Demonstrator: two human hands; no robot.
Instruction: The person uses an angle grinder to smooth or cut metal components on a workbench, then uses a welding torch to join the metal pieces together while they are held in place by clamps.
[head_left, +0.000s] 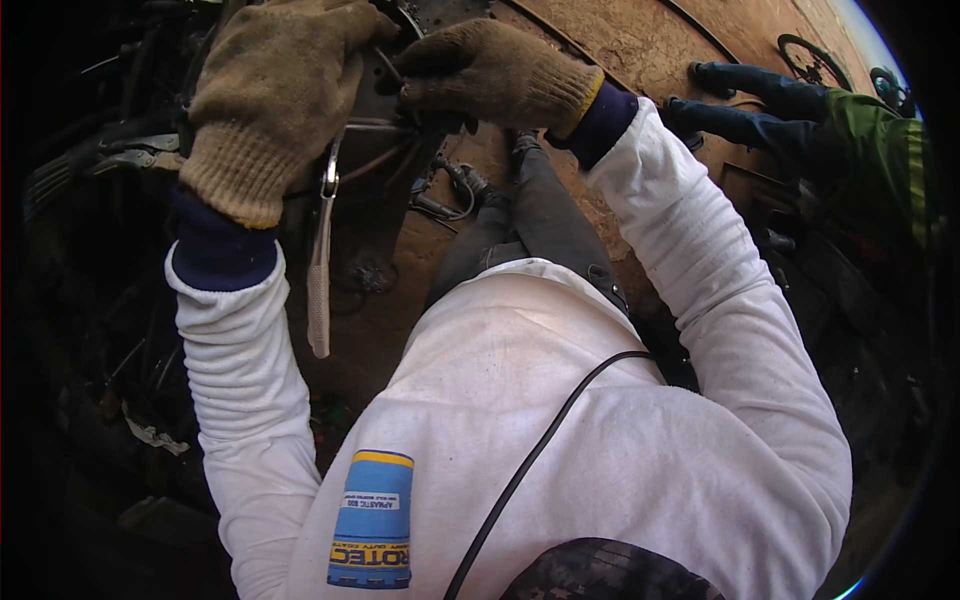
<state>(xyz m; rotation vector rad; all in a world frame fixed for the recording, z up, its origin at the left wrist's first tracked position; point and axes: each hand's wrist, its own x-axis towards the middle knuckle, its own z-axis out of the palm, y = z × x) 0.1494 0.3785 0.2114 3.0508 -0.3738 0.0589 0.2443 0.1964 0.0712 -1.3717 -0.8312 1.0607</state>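
My left hand (pixel 275 95), in a brown knit work glove, is curled over dark metalwork (pixel 380 110) at the upper left; its fingertips and whatever they hold are hidden. Facing it from the right, my right hand (pixel 495 75) wears a matching glove with a yellow cuff edge. Its thumb and fingers close on a thin metal rod (pixel 388 66) at the edge of the metalwork. Below my left hand hangs a long tool (pixel 319 265) with a shiny metal joint and a pale handle. I cannot tell its kind.
Locking pliers (pixel 140 152) sit left of my left wrist, among dark clutter. A cable (pixel 535 455) crosses my white shirt. On the brown ground lies a corded tool (pixel 437 207) near my feet. At the right, a person in a green top (pixel 870 150) is nearby; a wheel (pixel 812 62) stands beyond.
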